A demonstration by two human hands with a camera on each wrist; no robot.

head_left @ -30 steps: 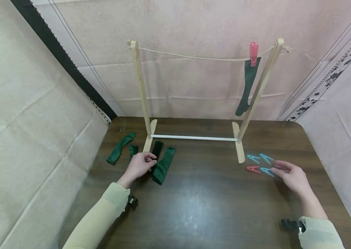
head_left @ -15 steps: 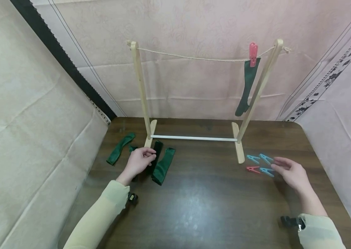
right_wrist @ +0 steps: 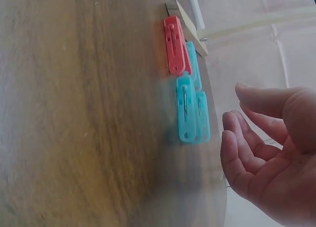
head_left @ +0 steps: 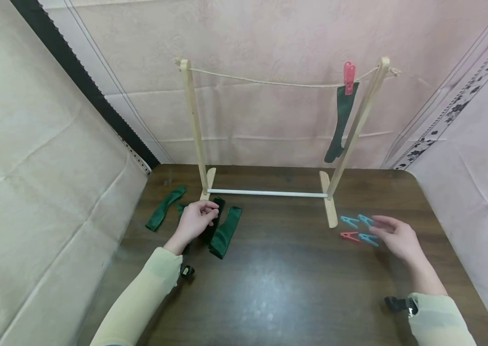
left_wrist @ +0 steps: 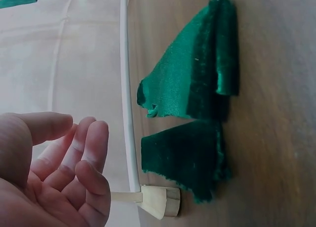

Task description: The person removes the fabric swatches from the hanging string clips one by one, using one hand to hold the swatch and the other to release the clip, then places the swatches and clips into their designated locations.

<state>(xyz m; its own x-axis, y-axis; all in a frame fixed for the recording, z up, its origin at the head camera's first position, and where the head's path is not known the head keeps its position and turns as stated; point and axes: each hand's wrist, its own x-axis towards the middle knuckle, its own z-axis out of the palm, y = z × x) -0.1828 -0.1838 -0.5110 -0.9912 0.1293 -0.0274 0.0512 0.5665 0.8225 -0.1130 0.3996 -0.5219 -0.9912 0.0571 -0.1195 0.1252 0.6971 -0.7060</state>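
My left hand (head_left: 194,220) hovers over the green velvety socks at the rack's left foot, fingers loosely bent with nothing between them. Beside it lie a dark sock (head_left: 219,206) and a brighter green sock (head_left: 225,233); another green sock (head_left: 165,208) is further left. One more sock is partly hidden beneath the hand. On the right, my right hand (head_left: 398,239) hangs close by the clothespins, its loosely bent fingers holding nothing. These are a red clothespin (right_wrist: 174,44) and three blue clothespins (right_wrist: 186,108). A pink clothespin (head_left: 349,78) pins a green sock (head_left: 342,125) to the line.
A wooden drying rack spans the back of the table, with a rope line (head_left: 265,82) between two posts and a white bar (head_left: 267,193) low down. Its right foot (head_left: 329,206) stands near the clothespins. Pale cloth (head_left: 248,38) hangs behind and at both sides.
My left hand has shifted slightly away from me over the socks, uncovering more of the dark one. The right hand stays by the clothespins. The head view has shifted a little.
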